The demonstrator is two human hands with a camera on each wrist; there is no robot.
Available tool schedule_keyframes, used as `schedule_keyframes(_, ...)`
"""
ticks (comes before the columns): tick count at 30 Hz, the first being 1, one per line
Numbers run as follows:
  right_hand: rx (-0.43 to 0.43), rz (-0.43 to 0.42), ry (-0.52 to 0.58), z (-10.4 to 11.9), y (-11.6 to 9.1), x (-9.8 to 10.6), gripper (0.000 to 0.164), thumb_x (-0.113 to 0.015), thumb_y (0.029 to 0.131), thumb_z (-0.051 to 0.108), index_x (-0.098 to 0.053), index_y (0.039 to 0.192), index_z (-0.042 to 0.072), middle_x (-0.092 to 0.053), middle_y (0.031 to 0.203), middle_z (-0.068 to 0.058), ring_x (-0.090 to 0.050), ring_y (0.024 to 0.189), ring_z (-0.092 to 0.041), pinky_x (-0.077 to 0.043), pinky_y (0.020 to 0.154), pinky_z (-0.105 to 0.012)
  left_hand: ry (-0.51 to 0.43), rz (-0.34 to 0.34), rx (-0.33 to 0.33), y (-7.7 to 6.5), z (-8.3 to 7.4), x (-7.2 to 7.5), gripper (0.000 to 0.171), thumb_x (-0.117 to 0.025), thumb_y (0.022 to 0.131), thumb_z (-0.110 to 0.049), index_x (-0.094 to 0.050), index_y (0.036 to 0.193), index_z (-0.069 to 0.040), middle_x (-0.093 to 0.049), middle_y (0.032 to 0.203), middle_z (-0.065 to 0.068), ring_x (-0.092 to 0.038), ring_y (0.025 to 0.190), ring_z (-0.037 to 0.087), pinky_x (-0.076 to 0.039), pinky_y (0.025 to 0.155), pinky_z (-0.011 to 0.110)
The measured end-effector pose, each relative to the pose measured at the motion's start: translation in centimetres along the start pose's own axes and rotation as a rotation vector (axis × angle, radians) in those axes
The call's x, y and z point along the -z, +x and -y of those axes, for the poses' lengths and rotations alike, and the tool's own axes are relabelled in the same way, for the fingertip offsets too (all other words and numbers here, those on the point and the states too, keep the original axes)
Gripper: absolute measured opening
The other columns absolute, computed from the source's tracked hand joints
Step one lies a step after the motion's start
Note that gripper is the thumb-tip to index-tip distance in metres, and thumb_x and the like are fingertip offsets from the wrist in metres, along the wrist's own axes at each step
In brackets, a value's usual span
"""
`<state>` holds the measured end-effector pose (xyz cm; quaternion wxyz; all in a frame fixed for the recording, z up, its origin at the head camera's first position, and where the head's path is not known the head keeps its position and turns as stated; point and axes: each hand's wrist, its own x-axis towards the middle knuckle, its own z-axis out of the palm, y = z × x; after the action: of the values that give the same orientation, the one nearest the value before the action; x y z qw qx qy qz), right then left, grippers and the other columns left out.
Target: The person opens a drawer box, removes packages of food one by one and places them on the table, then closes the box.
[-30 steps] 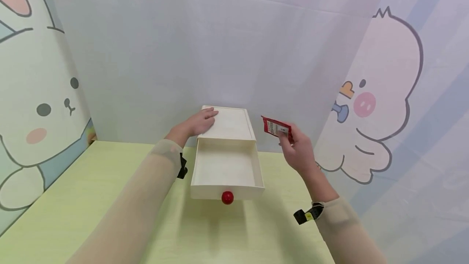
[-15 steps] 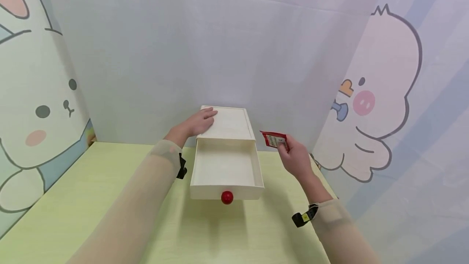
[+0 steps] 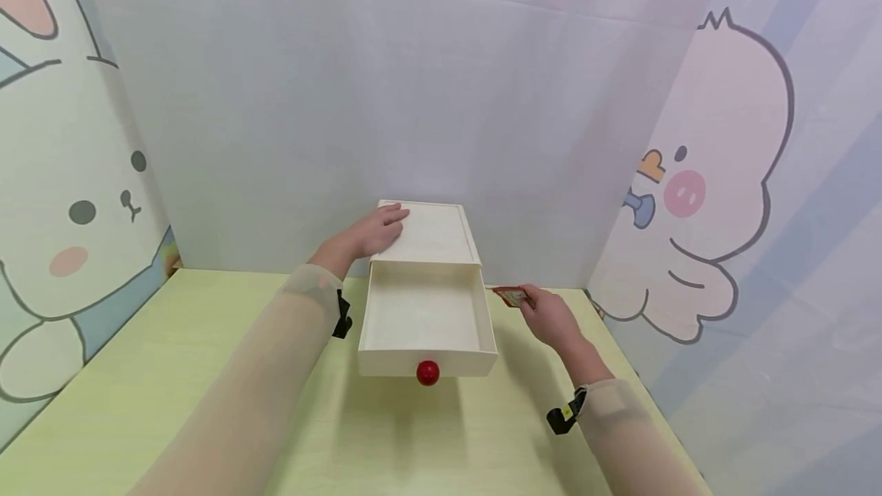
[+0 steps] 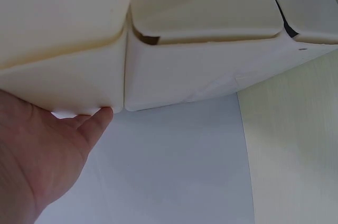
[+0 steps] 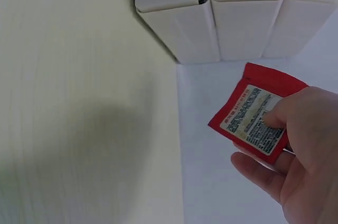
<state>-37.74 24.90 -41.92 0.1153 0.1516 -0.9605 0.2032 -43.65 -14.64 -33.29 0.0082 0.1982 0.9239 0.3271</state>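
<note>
Table (image 3: pixel 138 373) bears the cabinet (image 3: pixel 436 232), its drawer (image 3: pixel 386 363) pulled out toward 6 o'clock and overhanging; main risk, by my estimate, is tipping or sliding if weight falls on the drawer's front. Left hand (image 3: pixel 372 234) rests on the cabinet top at 9 o'clock, fingers extended, gripping nothing; were it to lift, that brace would go. Right hand (image 3: pixel 551 318) pinches the packet (image 5: pixel 251 117) by one end between thumb and fingers, just off the drawer at 3 o'clock, free end toward 9. Packet height against the rim: cannot tell. Likely failure: it snags on the side wall if carried across too low, or slips if the pinch loosens. Red knob (image 3: pixel 428 373), at the drawer's 6 o'clock, could be bumped; minor. Versus 1.0 s ago: right hand and packet sit lower in the head view, toward 6 o'clock, packet seen more obliquely; cabinet, drawer and left hand look unchanged.
</note>
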Motion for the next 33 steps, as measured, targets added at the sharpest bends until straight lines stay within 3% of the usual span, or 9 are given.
schedule_keyframes(5, 0.017, 0.107, -0.055, -1.1, -0.2, -1.4, 0.026, -0.063, 0.106, 0.009, -0.079, 0.125, 0.003, -0.075, 0.109, -0.018, -0.065, 0.085, -0.024, -0.057, 0.076, -0.044, -0.013, -0.007, -0.002, 0.0, 0.1, -0.1, 0.061, -0.025, 0.117, -0.032, -0.031, 0.174, -0.011, -0.014, 0.186, 0.013, -0.008, 0.173, 0.041, -0.011, 0.14, 0.06)
schedule_keyframes(10, 0.067, 0.144, -0.089, -1.4, -0.6, -2.3, 0.019, -0.069, 0.103, 0.006, -0.084, 0.116, 0.005, -0.067, 0.1, -0.013, -0.062, 0.087, -0.022, -0.057, 0.079, -0.043, -0.017, -0.009, -0.006, 0.0, 0.0, -0.1, 0.061, -0.025, 0.117, -0.032, -0.031, 0.174, -0.01, -0.014, 0.186, 0.014, -0.008, 0.173, 0.041, -0.01, 0.14, 0.06)
schedule_keyframes(15, 0.088, 0.182, -0.105, -1.4, -0.9, -2.8, 0.016, -0.075, 0.099, 0.004, -0.085, 0.11, 0.01, -0.072, 0.094, -0.004, -0.065, 0.085, -0.017, -0.058, 0.08, -0.04, -0.006, -0.008, -0.003, 0.2, 0.2, -0.2, 0.063, -0.023, 0.116, -0.033, -0.03, 0.174, -0.011, -0.013, 0.186, 0.014, -0.007, 0.173, 0.041, -0.009, 0.14, 0.061)
schedule_keyframes(22, 0.065, 0.275, -0.086, -0.9, -1.4, -3.6, 0.015, -0.076, 0.098, 0.002, -0.084, 0.107, 0.01, -0.081, 0.099, -0.004, -0.074, 0.094, -0.021, -0.062, 0.091, -0.044, -0.017, -0.008, 0.003, 0.1, 0.2, -0.2, 0.063, -0.024, 0.116, -0.033, -0.031, 0.174, -0.011, -0.014, 0.186, 0.013, -0.007, 0.173, 0.04, -0.01, 0.14, 0.06)
schedule_keyframes(29, 0.042, 0.347, -0.162, -0.3, -1.9, -4.4, 0.022, -0.079, 0.09, 0.0, -0.082, 0.108, 0.013, -0.068, 0.088, 0.002, -0.057, 0.083, -0.016, -0.05, 0.079, -0.036, -0.019, -0.003, 0.005, 0.0, -0.1, 0.0, 0.062, -0.024, 0.117, -0.032, -0.031, 0.174, -0.01, -0.014, 0.186, 0.014, -0.008, 0.173, 0.04, -0.011, 0.14, 0.06)
schedule_keyframes(33, 0.077, 0.387, -0.183, 0.5, -2.0, -4.2, 0.011, -0.08, 0.093, 0.004, -0.075, 0.093, 0.014, -0.059, 0.08, 0.005, -0.051, 0.078, -0.015, -0.044, 0.074, -0.034, -0.019, 0.001, 0.011, 0.0, -0.1, 0.0, 0.062, -0.024, 0.117, -0.032, -0.03, 0.174, -0.011, -0.013, 0.186, 0.014, -0.007, 0.173, 0.04, -0.01, 0.14, 0.06)
